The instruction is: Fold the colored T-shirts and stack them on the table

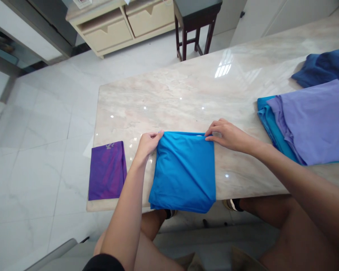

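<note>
A bright blue folded garment (186, 169) lies before me, its near edge hanging slightly past the table's front edge. My left hand (150, 143) pinches its far left corner between thumb and fingers. At the far right corner, my right hand (224, 134) grips the fabric the same way. Diagonal creases run across the blue cloth, and a small white spot shows at its far edge beside my right fingertips. To the left of my left forearm sits a neatly folded purple garment (106, 173) with a pale grey mark near its top.
The glossy marble table (169, 94) ends at the left. On its right side lie a lavender garment (319, 120) over teal cloth (277, 128) and a dark blue garment (326, 67). Beyond the table stand a dark stool (197, 19) and a cream cabinet (110, 35).
</note>
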The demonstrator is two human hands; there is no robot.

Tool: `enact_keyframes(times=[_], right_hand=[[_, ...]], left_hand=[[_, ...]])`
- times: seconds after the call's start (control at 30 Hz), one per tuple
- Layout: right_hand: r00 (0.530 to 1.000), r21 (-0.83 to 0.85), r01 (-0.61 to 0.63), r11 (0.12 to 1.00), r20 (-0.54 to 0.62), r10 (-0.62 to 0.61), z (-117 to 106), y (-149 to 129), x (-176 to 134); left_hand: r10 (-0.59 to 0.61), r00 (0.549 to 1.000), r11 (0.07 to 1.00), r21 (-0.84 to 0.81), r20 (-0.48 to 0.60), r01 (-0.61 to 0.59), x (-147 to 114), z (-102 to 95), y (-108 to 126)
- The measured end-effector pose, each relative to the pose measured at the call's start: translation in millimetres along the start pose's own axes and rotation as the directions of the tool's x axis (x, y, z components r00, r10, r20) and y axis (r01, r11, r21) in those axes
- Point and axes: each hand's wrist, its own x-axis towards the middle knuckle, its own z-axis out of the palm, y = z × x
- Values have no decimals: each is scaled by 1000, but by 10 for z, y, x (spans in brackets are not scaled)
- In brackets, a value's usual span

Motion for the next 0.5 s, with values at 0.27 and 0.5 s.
enact_keyframes(times=[0.27, 0.5], right_hand=[[998, 17, 56, 998, -42, -55, -36, -90, -2], [989, -49, -133, 990, -70, 130, -36, -129, -33]], left_hand=[[97, 995, 991, -88, -16, -98, -5, 54, 76], [207, 968, 978, -10, -140, -211, 45, 144, 30]])
